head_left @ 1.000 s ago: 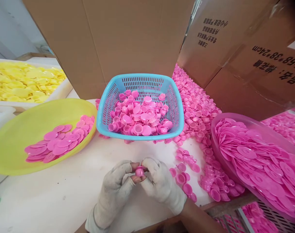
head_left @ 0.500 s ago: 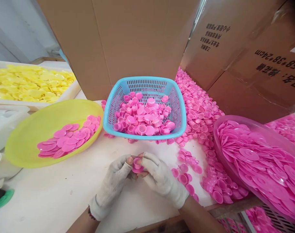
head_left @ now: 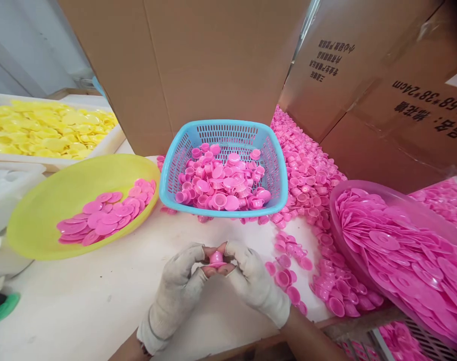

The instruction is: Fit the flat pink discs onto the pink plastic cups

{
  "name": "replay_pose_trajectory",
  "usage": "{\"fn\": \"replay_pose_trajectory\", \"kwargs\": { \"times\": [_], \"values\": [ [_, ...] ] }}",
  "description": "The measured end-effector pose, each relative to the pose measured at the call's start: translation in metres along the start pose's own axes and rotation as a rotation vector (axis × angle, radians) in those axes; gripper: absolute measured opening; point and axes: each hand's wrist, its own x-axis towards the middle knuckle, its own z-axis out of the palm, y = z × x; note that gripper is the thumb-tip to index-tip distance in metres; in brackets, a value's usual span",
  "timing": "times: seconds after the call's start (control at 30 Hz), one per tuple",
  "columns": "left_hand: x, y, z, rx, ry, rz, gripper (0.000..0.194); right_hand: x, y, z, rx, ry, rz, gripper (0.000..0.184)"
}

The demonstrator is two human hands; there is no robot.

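Both of my hands wear white gloves with bare fingertips and meet above the white table. Between them they pinch a small pink toy cup point(head_left: 216, 257), which has a wide flat rim or saucer at its lower side; the fingers cover its edges. My left hand point(head_left: 179, 283) is closed on its left side. From the right, my right hand point(head_left: 253, 281) closes on the same piece. Just beyond the hands stands a blue perforated basket point(head_left: 223, 212) holding many pink cup pieces point(head_left: 224, 180). Loose pink cups point(head_left: 288, 276) lie to the right of my right hand.
On the left, a yellow bowl point(head_left: 62, 185) holds pink discs point(head_left: 108, 215). Behind it is a tray of yellow pieces point(head_left: 51, 128). At right, a pink basin point(head_left: 339, 198) is heaped with saucers point(head_left: 401, 245), beside a large cup pile point(head_left: 307, 170). Cardboard boxes point(head_left: 213, 60) wall the back.
The pink toy cup has tipped in my fingers, its flat rim now lower and nearly level. My hands have shifted slightly, with thumbs and fingertips closer round both sides.
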Motion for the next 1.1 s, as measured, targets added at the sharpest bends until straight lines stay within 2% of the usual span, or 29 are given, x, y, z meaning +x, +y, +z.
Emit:
{"fn": "replay_pose_trajectory", "kwargs": {
  "times": [0.17, 0.23, 0.4, 0.5, 0.6, 0.63, 0.67, 0.7, 0.77, 0.87, 0.93, 1.03, 1.1],
  "values": [
    [0.000, 0.002, 0.002, -0.201, -0.097, -0.202, 0.016, -0.001, 0.003, 0.003, 0.075, -0.001, 0.075, 0.009],
    [-0.001, 0.003, 0.001, -0.226, -0.101, -0.250, 0.015, -0.002, 0.005, 0.005, 0.095, -0.006, 0.108, 0.008],
    [-0.004, 0.003, -0.001, -0.178, -0.056, -0.288, 0.014, -0.001, 0.004, 0.012, 0.085, -0.017, 0.100, 0.008],
    [0.001, 0.006, -0.012, -0.136, -0.100, -0.219, 0.022, 0.009, -0.007, 0.005, -0.037, -0.028, -0.021, 0.011],
    [0.019, 0.009, -0.042, -0.016, -0.084, -0.113, 0.042, 0.030, -0.030, -0.019, -0.277, 0.094, -0.247, 0.018],
    [0.029, 0.008, -0.056, 0.088, -0.031, -0.122, 0.040, 0.038, -0.039, -0.030, -0.359, 0.218, -0.323, 0.023],
    [0.040, 0.005, -0.073, 0.212, 0.029, -0.144, 0.041, 0.044, -0.047, -0.042, -0.428, 0.396, -0.385, 0.032],
    [0.051, -0.001, -0.090, 0.348, 0.073, -0.171, 0.043, 0.049, -0.055, -0.054, -0.465, 0.507, -0.421, 0.040],
    [0.071, -0.020, -0.125, 0.576, 0.102, -0.277, 0.050, 0.051, -0.067, -0.076, -0.469, 0.641, -0.425, 0.049],
    [0.089, -0.060, -0.166, 0.876, -0.080, -0.509, 0.072, 0.036, -0.065, -0.095, -0.442, 0.667, -0.334, 0.043],
    [0.091, -0.087, -0.183, 0.977, -0.215, -0.602, 0.083, 0.020, -0.048, -0.102, -0.469, 0.631, -0.243, 0.032],
    [0.087, -0.114, -0.190, 1.072, -0.358, -0.569, 0.077, -0.005, -0.008, -0.110, -0.496, 0.520, -0.063, 0.020],
    [0.087, -0.119, -0.187, 1.102, -0.395, -0.540, 0.071, -0.020, 0.021, -0.113, -0.551, 0.445, 0.062, 0.022]
  ]
}}
